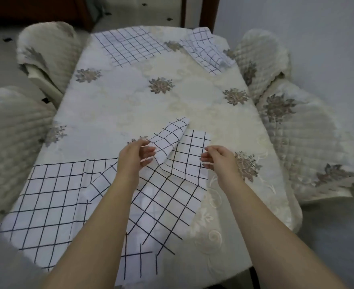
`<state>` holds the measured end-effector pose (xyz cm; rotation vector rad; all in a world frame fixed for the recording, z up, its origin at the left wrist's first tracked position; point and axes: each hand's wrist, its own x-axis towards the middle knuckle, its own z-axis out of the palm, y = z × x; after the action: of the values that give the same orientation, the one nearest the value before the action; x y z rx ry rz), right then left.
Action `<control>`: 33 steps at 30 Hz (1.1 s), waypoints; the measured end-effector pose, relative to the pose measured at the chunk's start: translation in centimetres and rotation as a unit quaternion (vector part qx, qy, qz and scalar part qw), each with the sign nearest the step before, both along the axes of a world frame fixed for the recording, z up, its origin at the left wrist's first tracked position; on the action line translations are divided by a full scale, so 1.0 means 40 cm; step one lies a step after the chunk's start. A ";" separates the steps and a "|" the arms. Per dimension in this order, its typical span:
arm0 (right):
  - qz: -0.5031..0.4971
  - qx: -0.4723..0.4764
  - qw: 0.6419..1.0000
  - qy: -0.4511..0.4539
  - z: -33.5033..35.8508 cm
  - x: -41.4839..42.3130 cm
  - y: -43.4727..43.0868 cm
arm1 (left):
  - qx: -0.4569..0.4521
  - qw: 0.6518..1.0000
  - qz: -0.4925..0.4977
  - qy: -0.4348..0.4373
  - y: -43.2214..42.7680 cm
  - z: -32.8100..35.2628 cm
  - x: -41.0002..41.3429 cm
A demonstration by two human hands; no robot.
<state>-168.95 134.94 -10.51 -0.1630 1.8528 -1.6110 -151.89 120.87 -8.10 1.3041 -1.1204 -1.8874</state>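
l hand [133, 157] pinches fold of checked cloth [184, 159], r hand [217, 161] pinches its edge — 2 more cloths [126, 46] [207, 53] far end.

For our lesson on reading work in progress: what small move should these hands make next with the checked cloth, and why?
Probably pull the hands apart to flatten it. The left hand grips a curled-over flap of the checked cloth, the right hand pinches its right edge, and the cloth lies rumpled between them.
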 end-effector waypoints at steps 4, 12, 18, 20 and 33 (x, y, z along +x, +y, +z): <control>0.048 -0.010 0.999 -0.003 0.006 0.016 -0.036 | -0.008 0.999 0.047 -0.001 -0.001 -0.007 0.054; 0.143 0.010 0.989 0.019 0.003 0.009 -0.084 | -0.011 0.994 0.109 -0.021 -0.016 -0.036 0.101; 0.283 0.024 0.953 0.108 0.013 -0.022 -0.222 | -0.067 0.983 0.125 -0.114 -0.045 -0.077 0.136; 0.340 0.054 0.918 0.196 0.005 -0.030 -0.276 | -0.104 0.972 0.109 -0.179 -0.061 -0.095 0.151; 0.623 0.228 0.572 0.483 -0.078 -0.074 -0.539 | -0.265 0.809 -0.094 -0.516 -0.136 -0.192 0.126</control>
<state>-171.93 113.37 -13.61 -1.9079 1.8236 0.1277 -146.84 115.44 -15.76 1.9272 -2.1600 -0.7058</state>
